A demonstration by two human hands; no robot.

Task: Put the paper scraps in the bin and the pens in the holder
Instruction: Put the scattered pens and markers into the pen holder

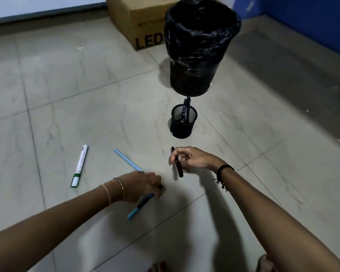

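My right hand point(192, 159) holds a black pen point(177, 163) just above the floor, in front of the black mesh pen holder point(183, 127), which has one dark pen standing in it. My left hand point(141, 186) is low on the floor, fingers curled over the dark end of a blue and black pen point(140, 205). A light blue pen point(127, 159) lies just beyond the left hand, its near end hidden by the hand. A white and green marker point(79, 166) lies further left. The black bin point(199, 46) with a bin liner stands behind the holder.
A cardboard box point(133, 20) printed with "LED" stands behind the bin to the left. A blue wall point(312, 20) runs along the right. Small white specks lie on the grey tiled floor point(77, 91). My feet show at the bottom edge.
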